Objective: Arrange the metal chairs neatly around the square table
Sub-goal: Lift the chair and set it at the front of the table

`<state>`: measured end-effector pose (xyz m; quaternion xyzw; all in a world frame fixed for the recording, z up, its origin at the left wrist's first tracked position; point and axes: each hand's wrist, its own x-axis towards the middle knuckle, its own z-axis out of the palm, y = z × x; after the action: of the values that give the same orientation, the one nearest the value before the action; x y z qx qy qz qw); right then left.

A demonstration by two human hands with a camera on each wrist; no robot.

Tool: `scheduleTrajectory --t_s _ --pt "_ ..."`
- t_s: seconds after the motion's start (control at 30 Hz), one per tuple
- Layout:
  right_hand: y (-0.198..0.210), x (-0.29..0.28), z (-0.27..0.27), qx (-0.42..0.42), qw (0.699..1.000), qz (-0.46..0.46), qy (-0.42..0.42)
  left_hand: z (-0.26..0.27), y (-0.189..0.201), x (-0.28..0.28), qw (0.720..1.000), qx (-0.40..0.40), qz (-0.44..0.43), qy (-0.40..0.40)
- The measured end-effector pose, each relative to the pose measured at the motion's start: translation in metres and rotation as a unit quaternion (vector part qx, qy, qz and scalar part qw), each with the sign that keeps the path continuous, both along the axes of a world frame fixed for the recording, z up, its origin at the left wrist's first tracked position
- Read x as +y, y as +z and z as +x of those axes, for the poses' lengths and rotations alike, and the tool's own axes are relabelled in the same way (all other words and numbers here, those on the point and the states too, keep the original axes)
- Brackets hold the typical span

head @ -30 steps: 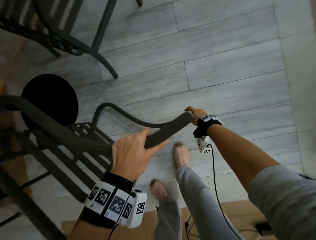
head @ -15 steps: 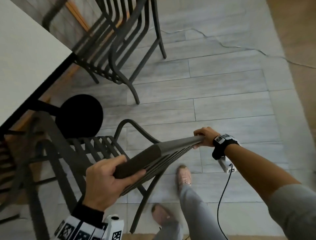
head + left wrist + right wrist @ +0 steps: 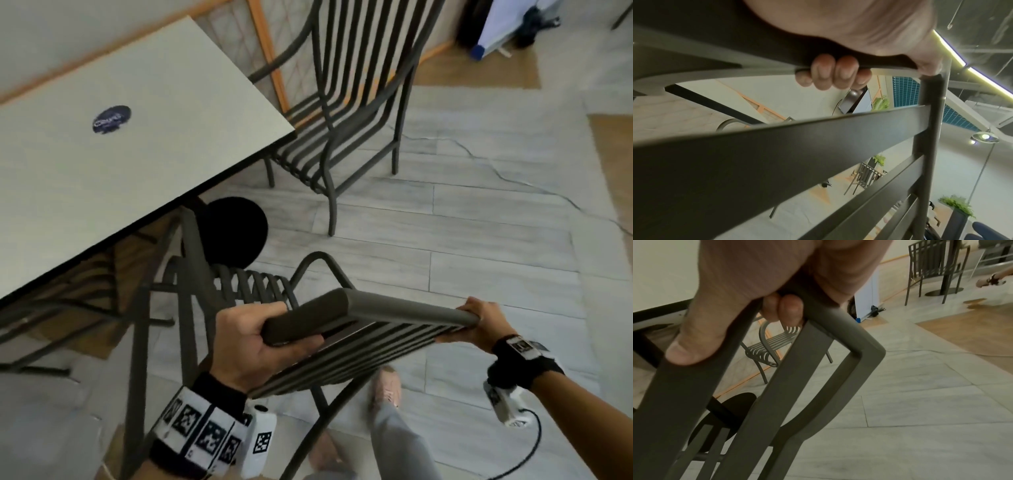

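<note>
chair: dark grey-brown metal, slatted back and seat, curved armrests | place: tilted beside the white square worktop, seat toward its corner | left hand: curled round top rail's left end | right hand: gripping right corner

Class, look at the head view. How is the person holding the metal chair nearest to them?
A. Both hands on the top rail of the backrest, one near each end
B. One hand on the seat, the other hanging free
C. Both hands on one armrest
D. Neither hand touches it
A: the left hand and the right hand each grip the top rail of the chair, near opposite ends.
</note>
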<state>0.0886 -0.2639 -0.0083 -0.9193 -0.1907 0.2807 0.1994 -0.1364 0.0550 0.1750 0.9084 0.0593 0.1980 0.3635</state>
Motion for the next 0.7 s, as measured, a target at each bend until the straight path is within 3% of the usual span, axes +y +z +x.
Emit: scheduleTrajectory --t_s 0.3,0.53,0.63,0.7 --pt "0.103 0.045 0.002 -0.077 0.993 0.022 0.090 -0.081 0.029 0.016 0.985 -0.142 -0.079 0.058" --pt "0.169 0.100 -0.053 -0.133 0.972 -0.008 0.196 -0.160 0.030 0.061 0.974 -0.173 -0.129 0.075" --pt "0.186 0.121 -0.080 -0.199 0.943 -0.008 0.266 -0.204 0.011 0.079 0.943 -0.245 -0.178 0.136" --pt "0.197 0.135 -0.092 -0.237 0.922 0.005 0.306 -0.225 -0.008 0.089 0.904 -0.260 -0.257 0.221"
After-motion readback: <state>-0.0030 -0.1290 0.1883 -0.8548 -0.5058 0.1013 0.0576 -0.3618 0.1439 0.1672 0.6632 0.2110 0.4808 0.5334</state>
